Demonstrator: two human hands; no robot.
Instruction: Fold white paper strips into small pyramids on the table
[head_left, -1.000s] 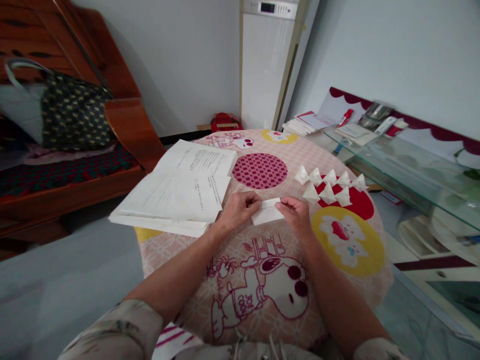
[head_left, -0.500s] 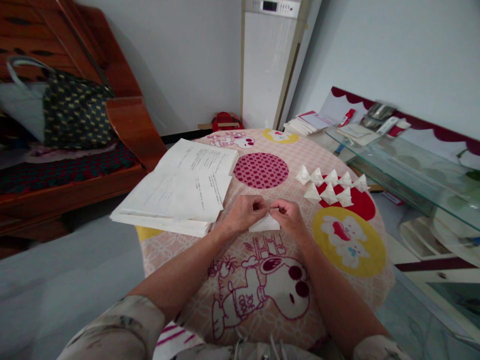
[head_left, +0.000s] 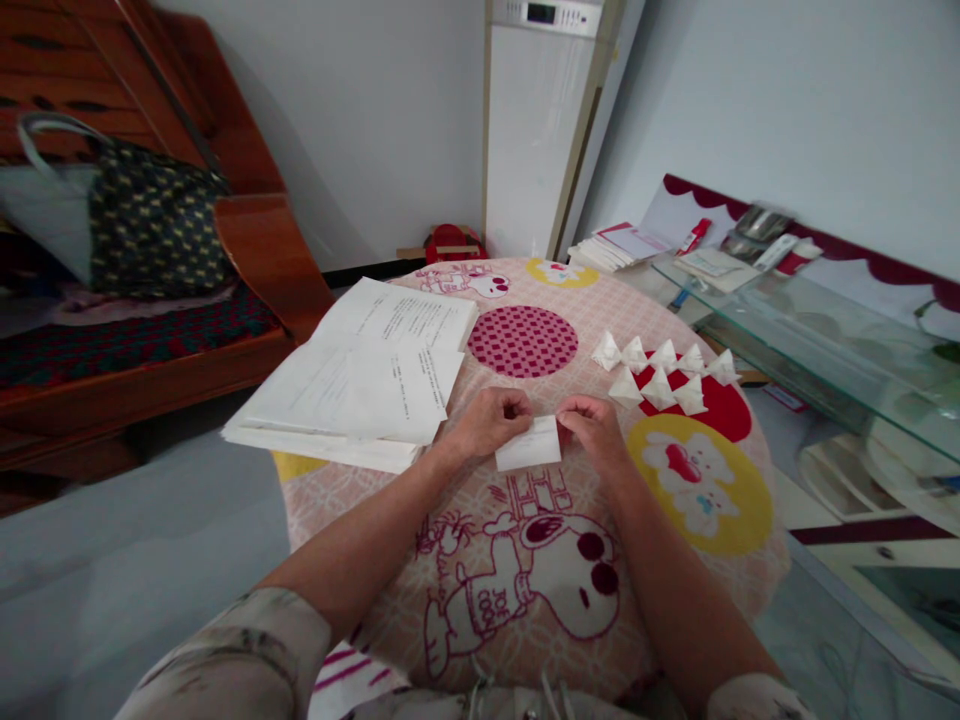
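Observation:
A small piece of white paper (head_left: 530, 450), roughly rectangular, lies over the tablecloth between my hands. My left hand (head_left: 491, 420) is closed with its fingertips pinching the upper left part of the paper. At the upper right corner, my right hand (head_left: 592, 425) has thumb and forefinger pinched together on the paper's edge. To the right stand several folded white paper pyramids (head_left: 660, 390) in two rows. Left of my hands lies an open book (head_left: 345, 380) with printed pages and a loose sheet on top.
The round table wears a patterned pink tablecloth (head_left: 405, 520). A glass shelf unit (head_left: 825, 340) with a stack of papers (head_left: 619, 247) and small items stands at the right. A wooden bench (head_left: 255, 250) with a dark bag (head_left: 154, 220) is at the left.
Both hands first came together at the paper's upper edge. Since then my right hand has slid right, to the corner. The paper looks turned a little and lies slightly nearer to me.

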